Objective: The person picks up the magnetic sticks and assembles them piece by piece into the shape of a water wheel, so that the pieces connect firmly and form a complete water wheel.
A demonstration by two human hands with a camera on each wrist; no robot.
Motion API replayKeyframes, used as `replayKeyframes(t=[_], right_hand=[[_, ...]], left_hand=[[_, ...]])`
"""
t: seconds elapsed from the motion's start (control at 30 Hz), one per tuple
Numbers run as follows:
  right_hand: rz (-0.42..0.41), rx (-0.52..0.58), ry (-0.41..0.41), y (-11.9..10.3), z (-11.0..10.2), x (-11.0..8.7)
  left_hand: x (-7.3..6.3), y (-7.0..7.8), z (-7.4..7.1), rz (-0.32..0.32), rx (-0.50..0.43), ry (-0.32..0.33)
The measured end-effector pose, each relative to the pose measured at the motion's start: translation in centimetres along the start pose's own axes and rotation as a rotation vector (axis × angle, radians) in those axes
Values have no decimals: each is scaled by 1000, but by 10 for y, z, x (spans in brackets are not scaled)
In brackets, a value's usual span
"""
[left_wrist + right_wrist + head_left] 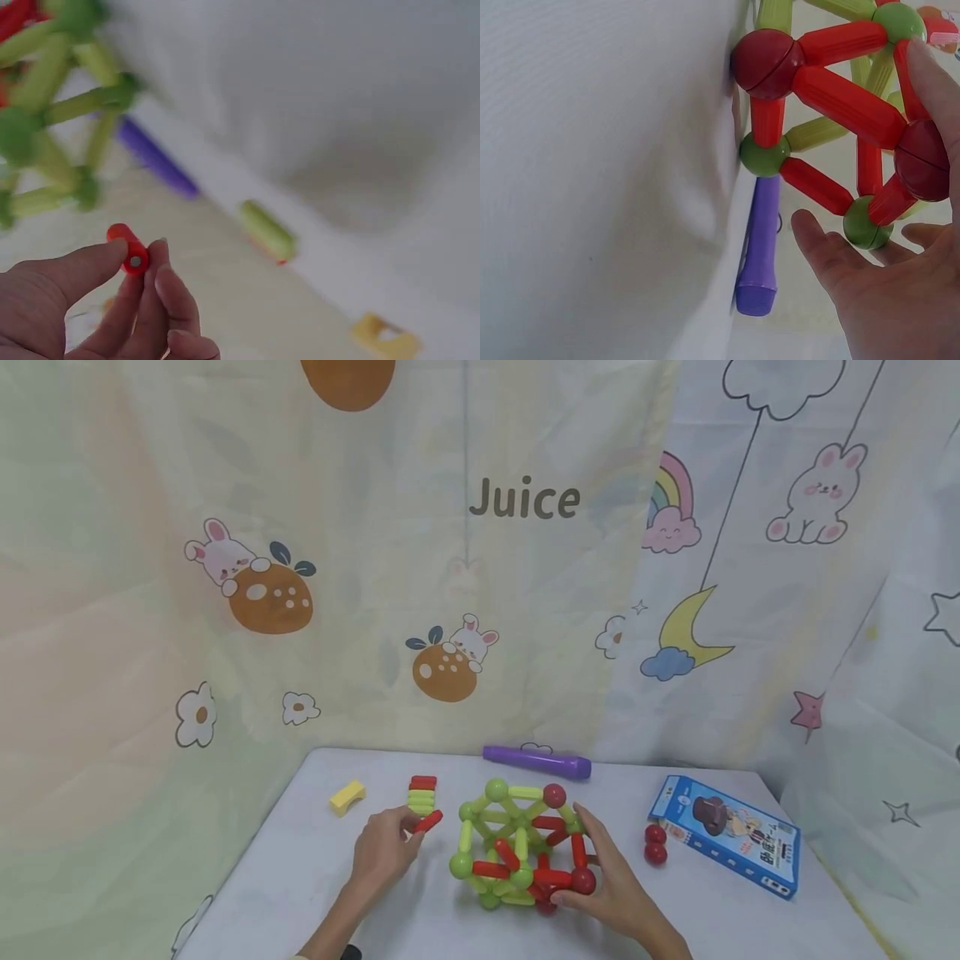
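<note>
My left hand (384, 853) pinches a red magnetic rod (429, 821) between thumb and fingertips; in the left wrist view the rod (127, 249) shows a round metal disc in its end. To its right stands a ball-and-rod structure (521, 793) of green and red magnetic rods joined by green and red balls. My right hand (611, 885) grips its right side, the thumb by a lower red ball (583, 881) and the fingers behind. One red rod (507, 854) sticks up at a slant from the near side. In the right wrist view, a red ball (922, 161) lies against the right hand (892, 289).
Beyond the left hand lie several red and green rods (422, 796) in a row, with a yellow arched block (347, 797) to their left. A purple microphone-shaped stick (536, 762) lies at the back. Two red balls (656, 845) sit beside a blue box (727, 835) at right.
</note>
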State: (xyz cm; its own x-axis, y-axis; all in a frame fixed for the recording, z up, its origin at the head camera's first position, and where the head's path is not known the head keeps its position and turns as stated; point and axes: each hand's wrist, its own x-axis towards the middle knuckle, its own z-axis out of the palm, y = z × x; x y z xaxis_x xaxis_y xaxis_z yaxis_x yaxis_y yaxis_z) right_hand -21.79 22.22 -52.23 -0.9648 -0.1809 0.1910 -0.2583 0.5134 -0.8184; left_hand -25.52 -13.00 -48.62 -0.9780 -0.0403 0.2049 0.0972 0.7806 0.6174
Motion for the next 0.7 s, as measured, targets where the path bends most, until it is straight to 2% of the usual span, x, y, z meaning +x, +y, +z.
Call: replayKeyframes(t=[0.13, 0.2, 0.3, 0.4, 0.57, 0.7], right_hand=[[-1, -7, 2, 0, 1, -1], [-5, -13, 9, 1, 2, -1], [-12, -16, 20, 2, 1, -1], [-12, -10, 23, 3, 1, -1], [3, 1, 17, 2, 2, -1], [16, 0, 13, 0, 1, -1]], left_hand=[[-27, 41, -17, 107, -109, 97], [-37, 60, -21, 157, -145, 127], [-45, 80, -18, 217, -179, 161], [-48, 91, -11, 262, -186, 199], [-46, 96, 3, 316, -172, 279], [-43, 99, 8, 342, -151, 312]])
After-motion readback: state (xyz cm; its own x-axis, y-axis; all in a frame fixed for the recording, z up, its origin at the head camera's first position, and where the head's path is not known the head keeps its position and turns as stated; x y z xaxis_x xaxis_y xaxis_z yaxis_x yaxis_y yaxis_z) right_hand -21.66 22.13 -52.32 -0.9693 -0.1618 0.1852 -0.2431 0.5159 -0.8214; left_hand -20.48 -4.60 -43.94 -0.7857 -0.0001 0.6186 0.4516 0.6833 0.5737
